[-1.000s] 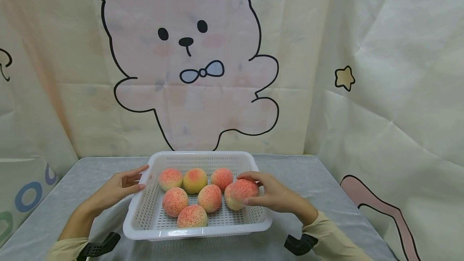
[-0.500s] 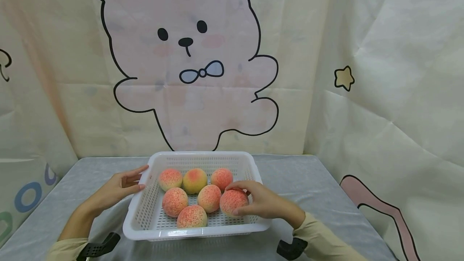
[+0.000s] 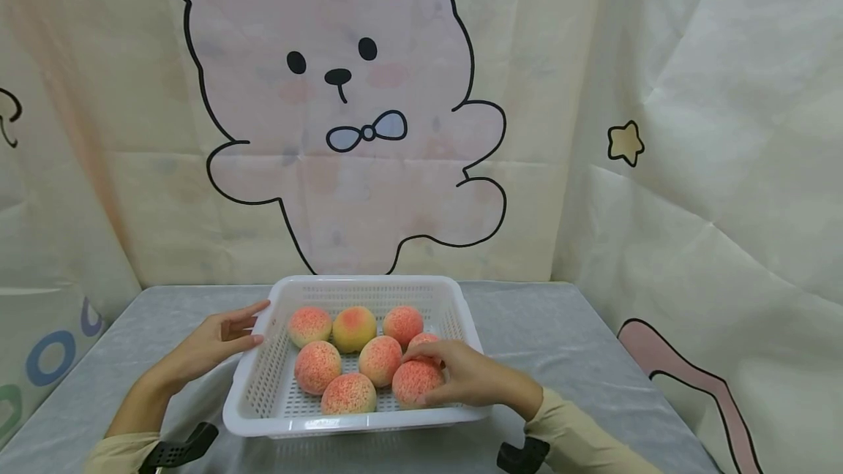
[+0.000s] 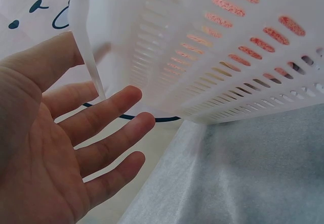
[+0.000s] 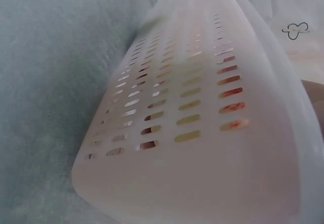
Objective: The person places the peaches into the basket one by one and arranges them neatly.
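In the head view, a white perforated plastic basket (image 3: 358, 424) holds several red-and-yellow peaches. My right hand (image 3: 464, 379) grips a reddish peach (image 3: 415, 384) low at the basket's front right, thumb on its near side and fingers over its top. Another peach (image 3: 424, 340) shows partly behind that hand. My left hand (image 3: 207, 346) touches the basket's left rim. The left wrist view shows its fingers (image 4: 109, 145) fairly straight and spread beside the basket wall (image 4: 167, 90). In the right wrist view the basket wall (image 5: 202, 168) fills most of the picture, hiding the held peach.
A grey cloth (image 3: 527, 320) covers the table under the basket. More peaches lie in the basket, among them a yellow peach (image 3: 354, 328) at the back and a speckled peach (image 3: 349, 393) at the front. A curtain (image 3: 428, 189) with a cartoon bear hangs behind.
My right hand has carried its peach left, down and nearer the front, uncovering part of the peach behind it. The left hand and the basket have stayed in place.
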Demonstrator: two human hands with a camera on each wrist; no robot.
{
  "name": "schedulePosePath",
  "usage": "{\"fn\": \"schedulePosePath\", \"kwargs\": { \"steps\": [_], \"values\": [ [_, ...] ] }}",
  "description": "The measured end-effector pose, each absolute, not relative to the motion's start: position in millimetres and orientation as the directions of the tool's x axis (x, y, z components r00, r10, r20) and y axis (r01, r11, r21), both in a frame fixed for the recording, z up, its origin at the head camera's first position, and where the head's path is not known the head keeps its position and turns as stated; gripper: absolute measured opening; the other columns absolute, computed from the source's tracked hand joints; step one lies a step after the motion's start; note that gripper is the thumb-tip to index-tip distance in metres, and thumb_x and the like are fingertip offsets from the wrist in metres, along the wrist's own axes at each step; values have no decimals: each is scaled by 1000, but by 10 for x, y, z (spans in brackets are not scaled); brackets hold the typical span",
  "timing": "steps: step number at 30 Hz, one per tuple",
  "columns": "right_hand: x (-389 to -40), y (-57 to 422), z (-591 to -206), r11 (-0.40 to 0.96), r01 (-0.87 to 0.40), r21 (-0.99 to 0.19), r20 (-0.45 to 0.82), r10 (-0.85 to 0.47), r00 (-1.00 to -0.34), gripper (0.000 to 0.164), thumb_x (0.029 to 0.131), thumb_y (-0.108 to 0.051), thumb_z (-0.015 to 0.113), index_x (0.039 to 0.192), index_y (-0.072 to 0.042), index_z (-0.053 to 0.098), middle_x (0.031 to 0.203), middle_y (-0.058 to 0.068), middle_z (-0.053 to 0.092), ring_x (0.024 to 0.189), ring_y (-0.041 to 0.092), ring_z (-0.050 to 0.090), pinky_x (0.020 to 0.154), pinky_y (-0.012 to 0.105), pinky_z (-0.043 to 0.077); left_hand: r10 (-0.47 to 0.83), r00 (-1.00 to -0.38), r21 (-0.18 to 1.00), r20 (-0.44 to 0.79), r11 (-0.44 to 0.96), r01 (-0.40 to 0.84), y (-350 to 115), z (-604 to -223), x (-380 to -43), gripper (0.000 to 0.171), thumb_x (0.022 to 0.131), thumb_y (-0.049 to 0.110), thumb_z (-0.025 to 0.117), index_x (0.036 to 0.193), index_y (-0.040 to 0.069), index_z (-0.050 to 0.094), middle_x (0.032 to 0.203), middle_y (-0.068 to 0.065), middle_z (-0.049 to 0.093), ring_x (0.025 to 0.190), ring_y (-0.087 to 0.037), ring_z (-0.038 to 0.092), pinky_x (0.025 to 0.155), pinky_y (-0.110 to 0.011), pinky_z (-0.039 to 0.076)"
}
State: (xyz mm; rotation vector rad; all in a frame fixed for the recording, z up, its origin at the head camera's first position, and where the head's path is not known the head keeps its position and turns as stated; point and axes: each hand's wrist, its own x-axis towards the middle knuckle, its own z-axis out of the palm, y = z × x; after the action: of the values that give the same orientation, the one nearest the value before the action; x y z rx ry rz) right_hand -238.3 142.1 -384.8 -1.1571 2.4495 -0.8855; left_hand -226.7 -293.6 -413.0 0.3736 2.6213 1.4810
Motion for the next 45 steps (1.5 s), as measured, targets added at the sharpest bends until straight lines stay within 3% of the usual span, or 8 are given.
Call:
{"fn": "schedulePosePath", "kwargs": {
  "steps": [8,16,29,37,42,45],
  "values": [
    [-2378,1399,-3844,501,-626,-598,0,-781,-625,47,81,-20,86,124,-24,66,121,-14,65,110,1,55,103,24,47,268,-963,850,28,500,164,-2944,-4126,-2270,73,101,28,62,159,3,27,147,-31,52,129,-47,57,94,-56,56],
    [-2396,1400,-3848,471,-607,-640,13,-783,-622,33,84,-17,83,114,-15,70,107,-4,70,90,11,61,78,27,55,263,-964,848,27,505,162,-2959,-4128,-2289,73,101,29,62,159,4,27,146,-29,53,129,-47,57,94,-56,56],
    [-2382,1411,-3846,474,-580,-663,34,-755,-655,32,93,-23,74,123,-15,67,122,9,70,107,21,64,89,29,52,266,-964,850,26,501,161,-2949,-4132,-2274,72,101,28,62,159,3,27,145,-31,53,128,-46,58,93,-55,56],
    [-2406,1425,-3806,449,-573,-686,87,-731,-676,30,96,-23,70,125,-14,66,124,13,69,109,29,64,90,38,54,267,-964,852,16,500,152,-2950,-4142,-2279,73,101,29,62,159,4,27,147,-31,52,130,-47,56,94,-55,56],
    [-2443,1472,-3769,414,-584,-698,150,-713,-685,33,97,-21,68,128,-7,65,126,17,69,111,33,64,90,35,54,266,-964,854,13,499,149,-2951,-4145,-2283,73,101,29,62,159,4,27,147,-31,51,130,-48,56,93,-55,56],
    [-2472,1507,-3745,400,-585,-705,179,-698,-693,32,99,-19,66,129,-8,65,127,17,68,112,35,64,89,31,53,267,-964,854,14,498,151,-2953,-4147,-2288,73,101,29,62,159,4,27,148,-31,50,131,-48,55,94,-54,56]
  ]
}}
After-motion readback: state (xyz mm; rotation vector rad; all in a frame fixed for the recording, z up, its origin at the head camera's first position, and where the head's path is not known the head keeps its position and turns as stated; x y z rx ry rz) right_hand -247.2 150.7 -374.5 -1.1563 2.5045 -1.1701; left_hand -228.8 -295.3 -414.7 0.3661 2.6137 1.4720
